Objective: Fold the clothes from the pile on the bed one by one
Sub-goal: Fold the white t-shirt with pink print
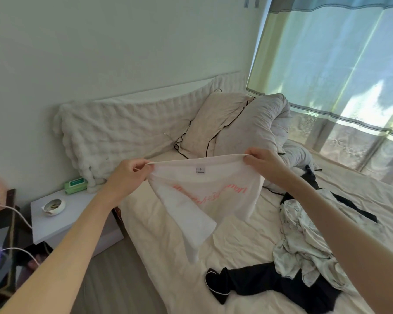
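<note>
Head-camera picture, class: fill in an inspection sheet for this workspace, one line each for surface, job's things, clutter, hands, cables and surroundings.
Surface: cream-sheeted bed, wrinkled.
Job's things: white T-shirt with pink lettering held up above the bed; pale patterned crumpled garment and black garment with white piping lie unfolded at the right.
Clutter: beige pillow with dark piping; grey rumpled duvet.
Hands: left hand and right hand each pinch the shirt's top edge.
Cables: white cables at the left edge.
Surroundings: grey bedside table bearing a white bowl and green packet; striped sheer curtain.
</note>
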A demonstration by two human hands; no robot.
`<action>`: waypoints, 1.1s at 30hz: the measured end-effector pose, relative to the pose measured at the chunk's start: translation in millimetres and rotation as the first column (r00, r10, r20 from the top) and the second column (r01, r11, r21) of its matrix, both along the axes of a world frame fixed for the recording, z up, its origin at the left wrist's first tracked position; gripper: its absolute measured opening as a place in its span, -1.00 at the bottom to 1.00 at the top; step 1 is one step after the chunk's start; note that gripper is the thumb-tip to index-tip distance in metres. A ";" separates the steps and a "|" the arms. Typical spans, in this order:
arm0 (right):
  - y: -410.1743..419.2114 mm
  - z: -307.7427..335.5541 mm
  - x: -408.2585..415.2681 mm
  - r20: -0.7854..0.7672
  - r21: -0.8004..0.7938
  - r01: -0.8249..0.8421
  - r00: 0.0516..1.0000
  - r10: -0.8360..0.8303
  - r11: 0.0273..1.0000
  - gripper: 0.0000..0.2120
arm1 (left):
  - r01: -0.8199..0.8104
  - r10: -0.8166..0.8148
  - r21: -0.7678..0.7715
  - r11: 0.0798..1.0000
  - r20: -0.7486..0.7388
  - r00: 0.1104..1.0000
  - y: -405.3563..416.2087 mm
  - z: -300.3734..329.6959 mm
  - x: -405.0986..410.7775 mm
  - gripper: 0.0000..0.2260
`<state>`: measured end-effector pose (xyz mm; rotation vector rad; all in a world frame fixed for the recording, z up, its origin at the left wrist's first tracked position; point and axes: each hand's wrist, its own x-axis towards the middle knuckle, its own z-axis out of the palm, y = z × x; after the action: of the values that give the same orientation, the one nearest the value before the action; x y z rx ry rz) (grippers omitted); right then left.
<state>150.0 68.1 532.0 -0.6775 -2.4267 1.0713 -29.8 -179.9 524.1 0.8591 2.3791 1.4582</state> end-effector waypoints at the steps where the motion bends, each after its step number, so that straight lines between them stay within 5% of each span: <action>1: -7.2 -2.2 0.5 -0.010 -0.022 -0.023 1.000 0.023 0.999 -0.82 | -0.018 0.016 0.021 1.000 0.070 0.997 -3.4 -5.6 -0.8 -0.79; 4: -32.1 -8.7 9.2 0.017 -0.121 -0.120 0.992 0.123 0.985 -0.72 | -0.047 0.013 0.097 0.994 0.325 0.946 -12.1 -25.0 3.4 -0.82; 8: -51.3 -30.8 33.6 0.019 -0.456 -0.115 0.990 0.138 0.883 -0.43 | -0.068 -0.015 0.119 0.991 0.587 0.809 -28.3 -56.9 11.3 -0.82; 10: -59.3 -43.9 50.2 0.038 -0.480 -0.061 0.995 0.090 0.875 -0.76 | -0.007 -0.028 0.070 0.997 0.480 0.877 -37.7 -74.9 16.6 -0.80; 13: -70.1 -61.4 80.2 0.154 -0.339 -0.006 0.986 0.062 0.941 -0.78 | 0.229 -0.199 -0.145 0.963 0.193 0.961 -55.7 -81.9 33.3 -0.78; 19: -99.7 -74.6 122.7 0.228 -0.157 0.025 0.974 0.011 0.987 -0.86 | 0.454 -0.394 -0.291 0.842 0.244 0.886 -106.5 -71.6 63.5 -0.65; 23: -121.1 -80.7 146.6 0.231 -0.047 0.064 0.972 -0.052 0.997 -0.90 | 0.346 -0.318 -0.288 0.893 0.142 0.937 -129.9 -80.7 98.1 -0.96; 28: -154.8 -106.3 182.7 0.098 0.061 0.165 0.980 -0.171 0.984 -0.89 | 0.002 -0.008 -0.173 0.985 -0.035 0.999 -150.3 -116.0 156.1 -0.80; 33: -164.6 -131.8 216.4 0.135 0.194 0.232 0.956 -0.260 0.953 -0.81 | -0.068 0.061 -0.082 0.994 -0.090 0.994 -159.5 -135.3 198.6 -0.86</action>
<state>366.5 -96.5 400.1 -1.0084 -2.4492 0.7173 168.9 -339.4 388.8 0.8493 2.5353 1.3578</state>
